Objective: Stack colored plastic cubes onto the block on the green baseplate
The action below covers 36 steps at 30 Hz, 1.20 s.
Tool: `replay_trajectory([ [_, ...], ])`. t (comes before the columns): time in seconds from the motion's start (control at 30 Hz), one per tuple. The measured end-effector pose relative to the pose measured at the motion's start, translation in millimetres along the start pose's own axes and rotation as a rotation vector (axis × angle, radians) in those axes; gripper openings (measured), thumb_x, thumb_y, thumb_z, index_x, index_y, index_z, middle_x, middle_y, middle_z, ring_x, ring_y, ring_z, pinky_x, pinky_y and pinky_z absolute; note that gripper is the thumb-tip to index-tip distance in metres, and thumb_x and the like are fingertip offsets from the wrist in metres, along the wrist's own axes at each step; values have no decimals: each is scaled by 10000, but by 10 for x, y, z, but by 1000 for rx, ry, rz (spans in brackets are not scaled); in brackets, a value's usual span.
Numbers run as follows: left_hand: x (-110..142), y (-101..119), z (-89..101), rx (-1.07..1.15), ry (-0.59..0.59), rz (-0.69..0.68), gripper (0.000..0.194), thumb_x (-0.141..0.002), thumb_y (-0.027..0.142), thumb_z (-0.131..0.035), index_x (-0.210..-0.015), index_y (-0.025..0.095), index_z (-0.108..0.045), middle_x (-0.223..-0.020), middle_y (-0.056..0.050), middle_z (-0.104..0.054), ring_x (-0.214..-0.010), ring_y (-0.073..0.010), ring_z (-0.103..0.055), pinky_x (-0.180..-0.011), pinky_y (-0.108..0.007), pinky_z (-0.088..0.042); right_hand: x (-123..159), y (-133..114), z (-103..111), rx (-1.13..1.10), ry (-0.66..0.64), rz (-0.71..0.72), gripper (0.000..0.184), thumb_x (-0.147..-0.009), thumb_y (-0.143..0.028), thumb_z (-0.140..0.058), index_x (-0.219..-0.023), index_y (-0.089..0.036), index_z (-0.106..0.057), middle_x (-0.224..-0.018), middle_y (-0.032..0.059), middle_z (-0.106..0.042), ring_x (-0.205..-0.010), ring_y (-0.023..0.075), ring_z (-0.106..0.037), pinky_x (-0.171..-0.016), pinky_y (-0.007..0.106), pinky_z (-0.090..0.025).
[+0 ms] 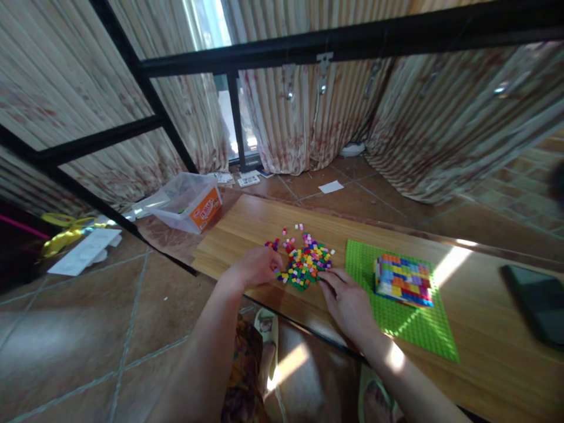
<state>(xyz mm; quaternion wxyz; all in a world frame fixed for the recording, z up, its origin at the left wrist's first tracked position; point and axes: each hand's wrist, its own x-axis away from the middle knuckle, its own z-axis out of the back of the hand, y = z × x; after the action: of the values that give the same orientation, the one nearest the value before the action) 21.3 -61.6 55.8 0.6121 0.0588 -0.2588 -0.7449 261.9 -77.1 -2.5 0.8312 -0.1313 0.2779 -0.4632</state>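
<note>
A loose pile of small coloured building bricks (308, 258) lies on the wooden table. At the pile's left edge, my left hand (259, 265) has its fingers curled down among the bricks; what is between the fingertips is hidden. My right hand (348, 296) reaches the pile's right edge with thumb and fingers drawn together in a pinch. Anything in that pinch is too small to make out. To the right, a multicoloured block of joined bricks (403, 281) sits on a green baseplate (423, 335), apart from both hands.
A dark phone (535, 302) lies at the table's (480, 294) right end. Beyond its left end stands a clear plastic box (180, 202) with an orange label. A black metal frame (273, 56) crosses in front of striped curtains. Papers (330, 187) lie on the tiled floor.
</note>
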Motion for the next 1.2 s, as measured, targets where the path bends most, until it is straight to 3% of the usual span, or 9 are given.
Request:
replay_trajectory([
  [0.2,-44,-4,-91,-114,100,18,178,-642,120,-571,-740,178,-709,-717,-48,-659,-653,-170,-569,-596,-265,-367,4,-3,5,-15,-9,-5,247,-931,-216,-454,-1027,-200,-680,-1058,78,-657,-915,190,-641,-805,313,-524],
  [0.37,-107,34,-43,-54,186,-101,87,-705,148,-571,-717,167,-655,-750,-40,-645,-670,-148,-562,-613,-248,-375,-10,-7,32,-100,21,-38,242,-918,-208,-468,-1028,-216,-684,-1067,75,-663,-912,186,-639,-812,315,-512],
  [0.57,-172,230,-47,140,270,-174,69,-784,199,-579,-828,169,-622,-756,-15,-646,-672,-129,-576,-626,-228,-407,-94,-76,106,-579,110,-265,231,-880,-309,-553,-1017,-190,-695,-939,74,-688,-808,173,-634,-722,293,-496],
  [0.67,-205,437,-148,324,219,-263,57,-796,212,-595,-830,171,-615,-757,-9,-650,-697,-131,-595,-640,-226,-433,-144,-110,133,-906,139,-395,260,-803,-378,-649,-967,-184,-705,-800,36,-698,-702,150,-614,-648,269,-477],
  [0.77,-236,641,-251,584,158,-305,38,-786,192,-613,-811,163,-616,-770,-7,-659,-731,-131,-616,-674,-228,-461,-163,-120,190,-1072,195,-453,223,-722,-372,-720,-838,-181,-716,-641,-11,-652,-584,113,-550,-569,243,-434],
  [0.9,-278,782,-314,866,91,-288,85,-743,207,-684,-779,146,-637,-731,4,-649,-696,-113,-600,-666,-220,-469,-121,-123,321,-1112,244,-517,216,-687,-377,-741,-762,-176,-713,-550,-26,-607,-497,90,-477,-491,229,-392],
  [1.2,-289,973,-367,1090,-6,-170,174,-656,261,-779,-756,145,-696,-664,5,-664,-613,-109,-586,-642,-244,-490,31,-56,541,-1036,221,-437,203,-760,-397,-694,-755,-195,-713,-595,-12,-634,-549,104,-526,-551,236,-455],
])
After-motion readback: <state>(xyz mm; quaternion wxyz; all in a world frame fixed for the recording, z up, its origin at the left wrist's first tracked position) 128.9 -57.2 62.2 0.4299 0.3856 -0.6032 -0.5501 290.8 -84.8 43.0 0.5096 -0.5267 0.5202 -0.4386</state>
